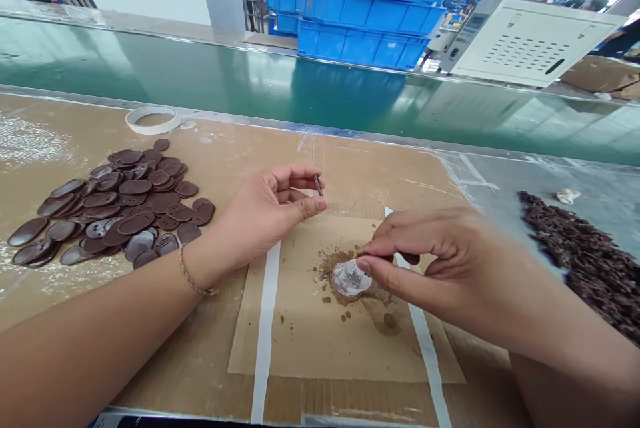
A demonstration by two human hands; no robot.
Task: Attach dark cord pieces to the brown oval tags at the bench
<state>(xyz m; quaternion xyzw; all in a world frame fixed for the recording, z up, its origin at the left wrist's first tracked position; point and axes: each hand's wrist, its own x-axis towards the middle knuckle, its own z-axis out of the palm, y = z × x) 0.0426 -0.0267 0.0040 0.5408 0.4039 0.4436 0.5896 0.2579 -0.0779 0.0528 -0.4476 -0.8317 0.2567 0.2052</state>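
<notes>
Left forearm [115, 328] extended, left grip [273, 209] in a pinch, right forearm [555, 308] angled inward, right grip [430, 251] pinching lower

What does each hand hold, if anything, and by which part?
Left hand: a thin brown piece, apparently by its ends. Right hand: another brown piece, held part hidden.

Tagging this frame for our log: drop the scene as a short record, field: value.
left hand: pinches thin piece, raised
right hand: pinches dark piece, mostly hidden, at the white lump
work spot: brown sheet under two tape strips, splattered around lump
left pile: brown ovals
right pile: dark slivers
also on table: tape roll
behind: green belt, blue crates
</notes>
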